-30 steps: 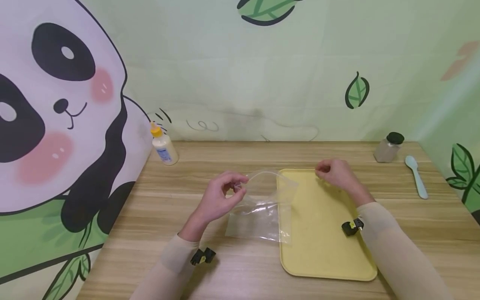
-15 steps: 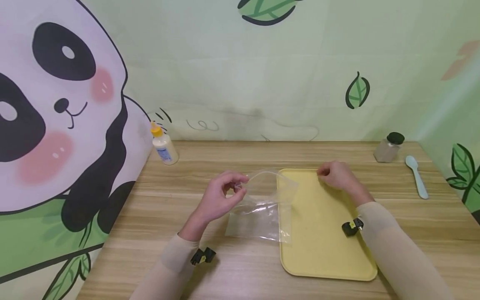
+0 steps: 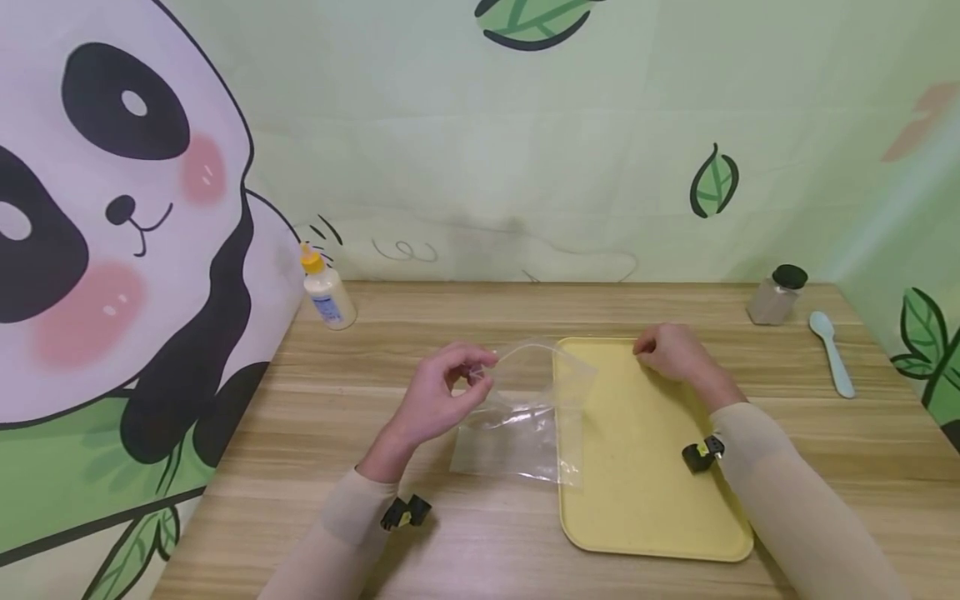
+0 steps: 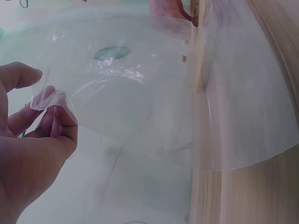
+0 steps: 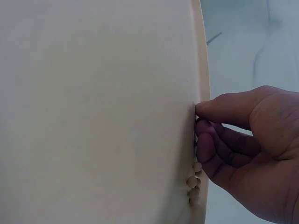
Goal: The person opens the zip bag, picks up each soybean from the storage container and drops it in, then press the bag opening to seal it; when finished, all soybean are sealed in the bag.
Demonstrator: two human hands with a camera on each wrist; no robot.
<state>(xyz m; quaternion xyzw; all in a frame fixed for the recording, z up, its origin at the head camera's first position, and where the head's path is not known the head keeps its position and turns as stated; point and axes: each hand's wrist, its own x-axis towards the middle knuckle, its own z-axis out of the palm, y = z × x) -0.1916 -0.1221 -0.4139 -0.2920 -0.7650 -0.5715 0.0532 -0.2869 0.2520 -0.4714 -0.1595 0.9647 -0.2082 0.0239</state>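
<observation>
In the head view my left hand point(image 3: 442, 396) holds a clear plastic bag point(image 3: 517, 442) by its upper left edge, its fingers curled. The bag overlaps the left side of a yellow tray point(image 3: 637, 500). My right hand point(image 3: 678, 350) is at the tray's far rim, fingers curled. Up close in the right wrist view, thumb and fingertips touch the inner side of the rim point(image 5: 200, 56). Just beside them lie several small round tan beads or beans point(image 5: 192, 182). Whether the fingertips pinch one is hidden. Through the bag point(image 4: 126, 107), the left wrist view shows small tan pieces point(image 4: 183, 58).
A bottle with a yellow cap point(image 3: 330, 300) stands at the back left of the wooden table point(image 3: 495, 542). At the back right are a black-lidded clear jar point(image 3: 776, 298) and a pale blue spoon point(image 3: 834, 354). A printed cloth wall point(image 3: 450, 167) closes off the back.
My right hand has shifted slightly down and right along the tray's far rim, its thumb and fingers drawn closer together. The left hand and bag have stayed in place.
</observation>
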